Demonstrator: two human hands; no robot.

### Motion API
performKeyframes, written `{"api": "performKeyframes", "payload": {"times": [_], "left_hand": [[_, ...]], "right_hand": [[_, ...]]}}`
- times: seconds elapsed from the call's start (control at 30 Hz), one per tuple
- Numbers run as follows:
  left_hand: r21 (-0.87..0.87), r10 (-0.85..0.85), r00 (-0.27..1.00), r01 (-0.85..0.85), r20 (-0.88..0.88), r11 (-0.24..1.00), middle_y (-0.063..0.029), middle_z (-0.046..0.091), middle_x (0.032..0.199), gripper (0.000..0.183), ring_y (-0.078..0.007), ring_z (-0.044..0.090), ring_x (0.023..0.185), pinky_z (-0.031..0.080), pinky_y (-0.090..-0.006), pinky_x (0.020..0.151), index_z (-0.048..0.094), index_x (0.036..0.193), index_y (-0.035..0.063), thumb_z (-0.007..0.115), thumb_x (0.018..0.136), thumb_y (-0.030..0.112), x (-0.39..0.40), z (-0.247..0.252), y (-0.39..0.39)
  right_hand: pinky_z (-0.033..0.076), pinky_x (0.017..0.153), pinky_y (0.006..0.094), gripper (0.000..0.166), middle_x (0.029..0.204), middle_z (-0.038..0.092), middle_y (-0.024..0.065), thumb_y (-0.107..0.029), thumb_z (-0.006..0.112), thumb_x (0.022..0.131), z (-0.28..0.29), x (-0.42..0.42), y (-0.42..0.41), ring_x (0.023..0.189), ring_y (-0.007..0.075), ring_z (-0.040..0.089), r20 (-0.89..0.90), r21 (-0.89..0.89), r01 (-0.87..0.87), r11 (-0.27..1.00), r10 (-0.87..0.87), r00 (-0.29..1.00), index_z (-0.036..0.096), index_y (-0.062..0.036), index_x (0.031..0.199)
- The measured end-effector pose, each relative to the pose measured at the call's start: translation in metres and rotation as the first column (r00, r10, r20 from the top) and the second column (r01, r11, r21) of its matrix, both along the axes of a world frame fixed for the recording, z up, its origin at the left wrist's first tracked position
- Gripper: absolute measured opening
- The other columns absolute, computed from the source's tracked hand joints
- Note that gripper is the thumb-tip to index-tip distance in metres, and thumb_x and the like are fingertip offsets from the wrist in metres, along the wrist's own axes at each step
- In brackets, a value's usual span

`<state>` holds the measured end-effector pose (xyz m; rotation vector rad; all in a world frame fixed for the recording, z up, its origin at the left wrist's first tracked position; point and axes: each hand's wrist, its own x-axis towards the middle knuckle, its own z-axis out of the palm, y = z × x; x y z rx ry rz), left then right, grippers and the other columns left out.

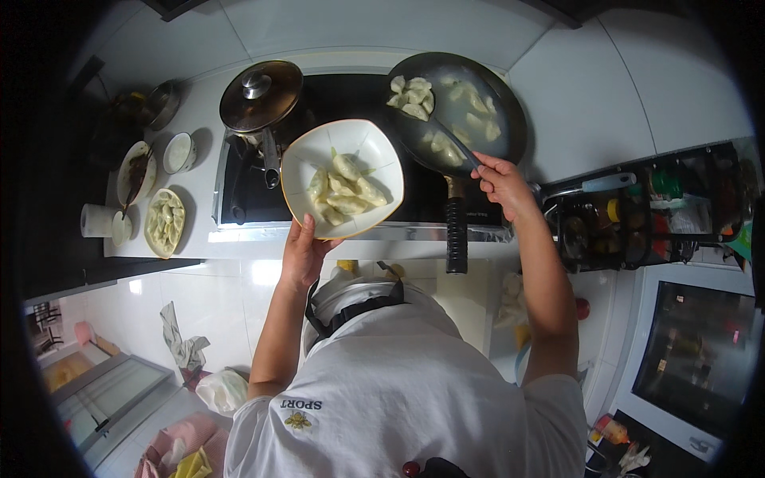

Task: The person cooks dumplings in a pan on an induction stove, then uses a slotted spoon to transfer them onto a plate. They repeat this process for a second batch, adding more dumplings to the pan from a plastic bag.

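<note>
My left hand [306,250] grips the near rim of a white square-sided bowl [375,149], with the thumb on its inner edge. Several boiled dumplings [346,186] lie in this bowl, which I hold above the front of the stove. The handle of a dark ladle [452,138] is in my right hand [504,184]. Its head, at the left side of a black wok [517,113], carries a heap of dumplings [412,97]. More dumplings sit in the cloudy water [472,128] of the wok. The wok's ribbed black handle [456,236] points towards me.
A glass-lidded pot [263,95] stands on the stove's left burner. Farther left on the counter are a plate of dumplings [165,222], a small bowl [179,153] and a bowl with dark contents [136,173]. A black rack [645,209] with jars and packets lies to the right.
</note>
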<state>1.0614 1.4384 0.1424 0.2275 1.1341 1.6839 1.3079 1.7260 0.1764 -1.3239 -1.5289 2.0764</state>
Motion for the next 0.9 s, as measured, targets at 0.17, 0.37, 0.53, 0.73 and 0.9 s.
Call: {"api": "performKeyframes", "payload": {"times": [0.17, 0.37, 0.53, 0.73, 0.9], "left_hand": [[-0.002, -0.014, 1.0, 0.014, -0.014, 1.0, -0.0065, 0.049, 0.129, 0.054, -0.0202, 0.056, 0.109, 0.051, -0.0344, 0.086, 0.031, 0.137, 0.0146, 0.049, 0.094, 0.041, -0.002, 0.0, 0.003], [0.01, 0.009, 0.999, -0.008, -0.048, 1.0, -0.0077, 0.051, 0.126, 0.054, -0.0197, 0.057, 0.107, 0.052, -0.0325, 0.084, 0.033, 0.136, 0.0107, 0.048, 0.094, 0.042, -0.001, 0.005, 0.01], [0.02, -0.002, 0.999, 0.003, -0.048, 1.0, -0.0084, 0.051, 0.125, 0.055, -0.0196, 0.058, 0.106, 0.053, -0.0313, 0.083, 0.033, 0.136, 0.0093, 0.048, 0.094, 0.042, -0.002, 0.007, 0.013], [0.037, -0.024, 1.0, 0.025, -0.013, 0.999, -0.008, 0.051, 0.126, 0.05, -0.0205, 0.057, 0.107, 0.052, -0.0329, 0.083, 0.033, 0.135, 0.0124, 0.047, 0.095, 0.039, -0.006, 0.005, 0.015], [0.031, -0.017, 1.0, 0.017, 0.003, 0.999, -0.0074, 0.052, 0.124, 0.049, -0.0199, 0.057, 0.106, 0.052, -0.0326, 0.082, 0.034, 0.135, 0.0131, 0.047, 0.095, 0.038, -0.007, 0.003, 0.016]], "right_hand": [[0.027, 0.043, 0.0151, 0.042, 0.089, 0.053, 0.0018, -0.008, 0.049, 0.093, -0.004, -0.002, 0.002, 0.058, 0.003, 0.039, -0.059, -0.007, 0.02, 1.0, -0.021, 0.998, 0.043, -0.0052, 0.135], [0.028, 0.041, 0.014, 0.042, 0.088, 0.052, 0.0009, -0.007, 0.048, 0.093, 0.011, -0.001, -0.012, 0.058, 0.002, 0.039, -0.075, 0.026, 0.062, 0.998, -0.06, 0.995, 0.043, -0.0048, 0.135], [0.026, 0.042, 0.0147, 0.042, 0.088, 0.052, 0.0009, -0.007, 0.049, 0.093, 0.017, 0.019, -0.026, 0.057, 0.0023, 0.037, -0.062, 0.045, 0.06, 0.997, -0.057, 0.996, 0.044, -0.0064, 0.135], [0.026, 0.042, 0.0143, 0.04, 0.088, 0.051, -0.0005, -0.008, 0.049, 0.093, 0.014, 0.032, -0.032, 0.057, 0.0018, 0.037, -0.025, 0.015, -0.031, 0.999, 0.031, 0.999, 0.046, -0.007, 0.134], [0.025, 0.042, 0.0146, 0.041, 0.088, 0.051, -0.0006, -0.007, 0.049, 0.093, 0.018, 0.032, -0.041, 0.057, 0.0019, 0.037, -0.025, 0.032, 0.011, 0.999, -0.01, 1.0, 0.046, -0.0068, 0.133]]}}
